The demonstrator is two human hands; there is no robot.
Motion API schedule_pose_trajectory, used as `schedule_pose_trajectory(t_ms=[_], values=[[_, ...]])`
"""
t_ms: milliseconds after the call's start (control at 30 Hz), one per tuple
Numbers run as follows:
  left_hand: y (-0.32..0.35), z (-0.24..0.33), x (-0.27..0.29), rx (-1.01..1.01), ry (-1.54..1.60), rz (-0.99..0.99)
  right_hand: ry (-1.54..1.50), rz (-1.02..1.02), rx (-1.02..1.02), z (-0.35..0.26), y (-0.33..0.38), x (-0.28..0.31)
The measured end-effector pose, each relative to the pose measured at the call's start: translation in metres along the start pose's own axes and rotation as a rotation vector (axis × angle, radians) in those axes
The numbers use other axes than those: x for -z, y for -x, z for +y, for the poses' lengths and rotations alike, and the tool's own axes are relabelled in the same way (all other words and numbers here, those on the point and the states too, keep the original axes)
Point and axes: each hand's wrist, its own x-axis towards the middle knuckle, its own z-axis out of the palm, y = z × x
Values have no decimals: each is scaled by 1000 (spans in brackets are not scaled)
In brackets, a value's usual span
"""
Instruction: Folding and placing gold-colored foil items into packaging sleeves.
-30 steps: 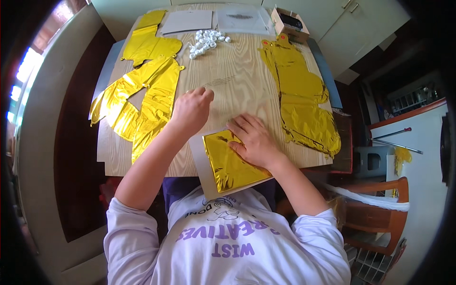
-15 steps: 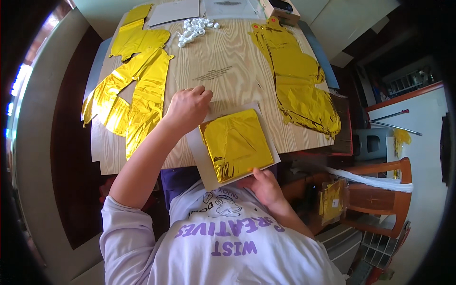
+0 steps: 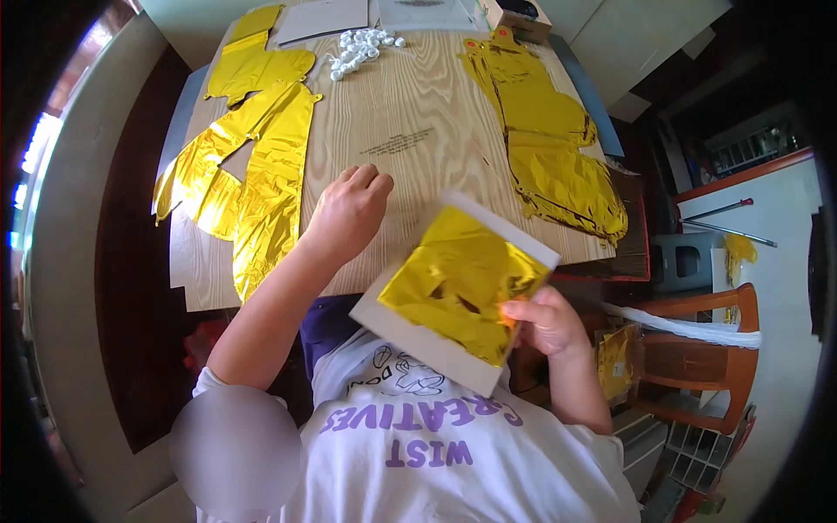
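Observation:
My right hand (image 3: pixel 551 321) pinches the edge of a pale grey card (image 3: pixel 423 344), thumb on top, in front of my shirt at the table's near edge. On the card lies a folded gold foil balloon (image 3: pixel 462 283), its surface creased and shiny; card and foil are tilted and slightly blurred. Over the wooden tabletop, my left hand (image 3: pixel 350 209) is closed with its fingers curled under; whatever they hold is hidden. Just beyond it, small dark print (image 3: pixel 397 142) shows over the wood grain, seemingly on a clear plastic sheet whose edges are hard to make out.
Flattened gold foil balloons lie at the table's left (image 3: pixel 266 174) and right (image 3: pixel 554 131). Small white coils (image 3: pixel 362 50) are heaped at the far side, near a white board (image 3: pixel 323 22) and a box (image 3: pixel 519 19). A wooden chair (image 3: pixel 697 349) stands at right.
My right hand has lifted the card with the foil and swung it rightward, turning it clockwise. My left hand stays closed at nearly the same place. The dark print has shifted slightly.

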Motion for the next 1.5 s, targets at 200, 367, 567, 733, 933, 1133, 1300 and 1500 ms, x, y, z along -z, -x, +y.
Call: schedule_pose_trajectory(t_ms=[200,367,567,733,933,1133,1300,1500], values=[[15,4,13,-7,150,-101,-86,113,11,5,-36,-8],[11,6,27,-37,43,-287,11,222,196,26,-34,-27],[6,16,35,-37,-111,-258,-105,262,227,35,-29,-42],[9,19,32,-22,-119,-280,-156,316,258,50,-33,-52],[10,31,34,-97,-146,-296,-155,275,243,57,-36,-59],[19,28,47,-128,-103,-178,-239,171,205,50,-36,-51],[15,20,32,-79,-133,-203,-221,188,174,59,-43,-56],[21,27,46,-252,59,-110,-306,227,259,58,-47,-63]])
